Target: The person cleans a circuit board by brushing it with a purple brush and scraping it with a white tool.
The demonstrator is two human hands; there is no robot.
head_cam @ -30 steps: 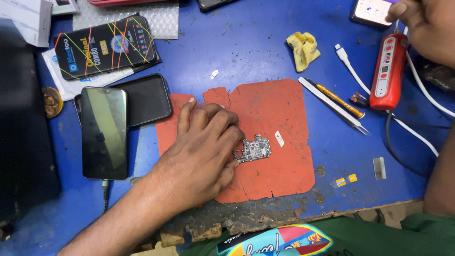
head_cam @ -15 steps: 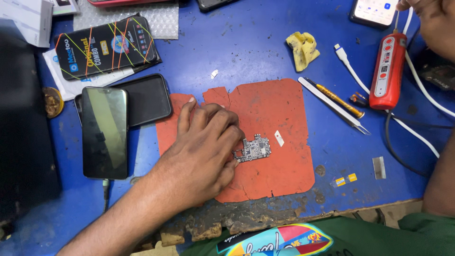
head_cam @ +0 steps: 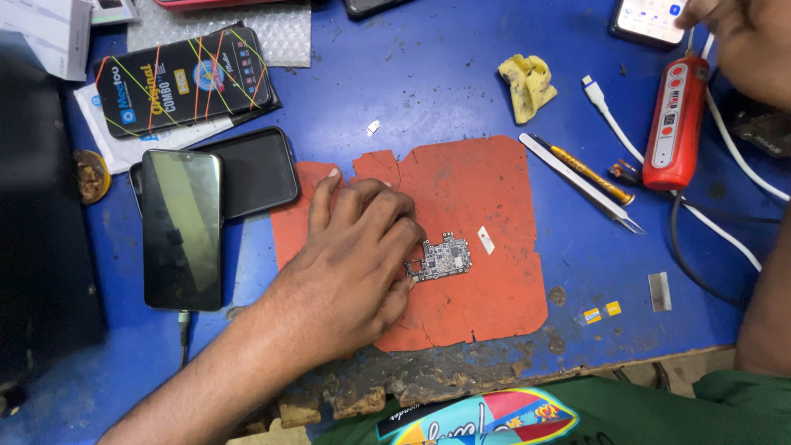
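My left hand lies palm down on an orange work mat, fingers curled. Its fingertips grip the left edge of a small phone circuit board that lies flat on the mat. My right hand is at the top right corner, partly cut off by the frame. It hovers beside a phone with a lit screen and above a red handheld device. Whether it holds anything is hidden.
A dark phone with a cable lies on a black phone case at the left. Tweezers, an orange-handled tool, a yellow cloth, white cables and a black packaged box lie on the blue table.
My right hand has drawn up and to the right, further out of the frame. My left hand and the circuit board have stayed in place.
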